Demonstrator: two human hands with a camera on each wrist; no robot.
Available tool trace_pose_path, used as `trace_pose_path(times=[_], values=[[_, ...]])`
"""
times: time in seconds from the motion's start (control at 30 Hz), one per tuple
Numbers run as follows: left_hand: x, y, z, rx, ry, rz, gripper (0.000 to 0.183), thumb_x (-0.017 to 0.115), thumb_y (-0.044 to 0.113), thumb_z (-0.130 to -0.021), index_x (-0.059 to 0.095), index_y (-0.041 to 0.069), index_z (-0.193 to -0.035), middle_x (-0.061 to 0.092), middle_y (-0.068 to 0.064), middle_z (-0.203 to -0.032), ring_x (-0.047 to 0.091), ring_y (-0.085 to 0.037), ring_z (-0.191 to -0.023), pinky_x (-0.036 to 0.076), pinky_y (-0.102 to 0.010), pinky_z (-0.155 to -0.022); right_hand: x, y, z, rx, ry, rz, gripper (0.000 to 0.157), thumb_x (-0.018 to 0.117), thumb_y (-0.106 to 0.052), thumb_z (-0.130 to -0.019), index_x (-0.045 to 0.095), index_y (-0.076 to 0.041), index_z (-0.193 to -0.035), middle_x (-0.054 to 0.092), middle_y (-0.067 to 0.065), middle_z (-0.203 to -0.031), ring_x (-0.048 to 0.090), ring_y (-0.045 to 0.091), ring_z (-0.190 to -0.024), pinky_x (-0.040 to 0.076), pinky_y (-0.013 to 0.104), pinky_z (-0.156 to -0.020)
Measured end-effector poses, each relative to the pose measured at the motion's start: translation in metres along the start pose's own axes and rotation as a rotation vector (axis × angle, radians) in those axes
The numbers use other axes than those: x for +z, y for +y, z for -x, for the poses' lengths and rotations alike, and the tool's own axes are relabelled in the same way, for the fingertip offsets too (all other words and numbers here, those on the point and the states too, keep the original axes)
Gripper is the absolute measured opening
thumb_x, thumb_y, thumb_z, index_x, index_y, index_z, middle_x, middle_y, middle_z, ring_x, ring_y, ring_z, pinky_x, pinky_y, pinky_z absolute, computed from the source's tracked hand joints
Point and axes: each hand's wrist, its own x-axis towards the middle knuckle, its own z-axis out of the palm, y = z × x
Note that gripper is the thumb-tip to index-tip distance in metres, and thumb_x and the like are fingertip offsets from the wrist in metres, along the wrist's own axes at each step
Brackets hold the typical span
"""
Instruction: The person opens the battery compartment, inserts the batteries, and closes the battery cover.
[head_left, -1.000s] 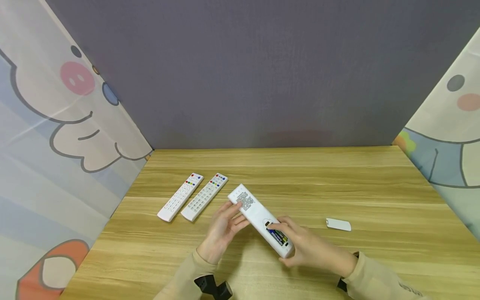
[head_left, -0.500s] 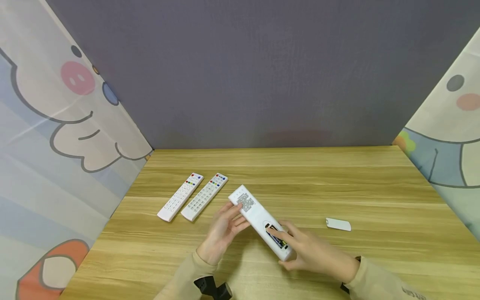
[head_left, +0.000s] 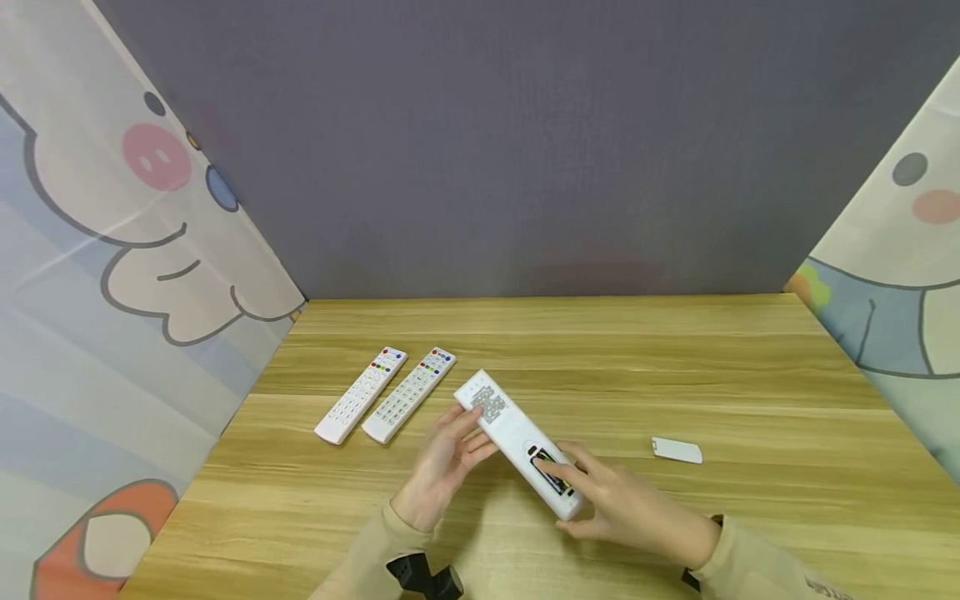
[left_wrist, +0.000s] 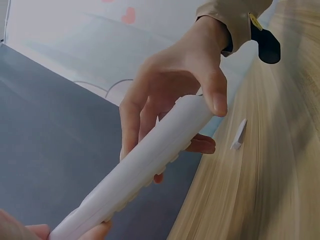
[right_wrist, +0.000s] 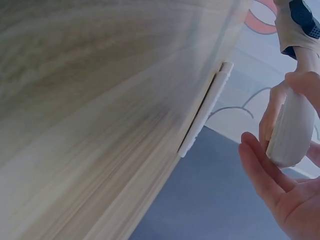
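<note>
A white remote control is held back side up above the table, its battery compartment uncovered with dark batteries inside. My left hand grips its far end, thumb on the back near the grey label. At the near end my right hand holds the remote, with a finger on the batteries. In the left wrist view the remote is edge-on, its buttons facing down. The right wrist view has the remote's end between both hands. A white battery cover lies on the table, right of the hands.
Two more white remotes lie buttons up on the left of the wooden table, a left one and a right one. A grey panel stands behind the table's far edge, with cartoon-printed sheets at both sides.
The right hand's finger has shifted slightly over the battery compartment, and the remote's near end has tilted a little. The left hand keeps its grip; the cover and other remotes have stayed put.
</note>
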Motion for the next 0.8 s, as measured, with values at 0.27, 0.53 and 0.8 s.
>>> trace_pose_path(times=[0.27,0.53,0.8], values=[[-0.001,0.001,-0.001,-0.002,0.008,0.008,0.043,0.047,0.006,-0.090,0.031,-0.007,-0.127,0.061,-0.005,-0.091,0.062,-0.020,-0.081,0.051,-0.036,-0.082,-0.002,0.000,0.002,0.055,-0.020,-0.007,0.074,0.078,-0.032,-0.063,0.047,-0.013,-0.126,0.047,0.015,-0.120,0.059,0.019,-0.078,0.052,0.019,-0.059],[-0.001,0.001,-0.001,0.006,0.016,0.018,0.044,0.047,0.006,-0.089,0.030,-0.006,-0.128,0.060,-0.006,-0.093,0.061,-0.020,-0.083,0.050,-0.037,-0.083,-0.007,0.000,0.003,0.078,-0.007,-0.017,0.065,0.074,-0.036,-0.068,0.050,-0.013,-0.124,0.044,0.014,-0.125,0.058,0.024,-0.090,0.055,0.030,-0.066],[-0.003,0.001,-0.003,0.008,0.023,0.015,0.043,0.047,0.005,-0.089,0.031,-0.006,-0.127,0.061,-0.005,-0.092,0.061,-0.020,-0.083,0.050,-0.037,-0.083,-0.013,0.004,0.006,0.056,0.051,-0.003,0.057,0.069,-0.036,-0.073,0.052,-0.009,-0.121,0.046,0.010,-0.125,0.056,0.021,-0.094,0.053,0.035,-0.074]])
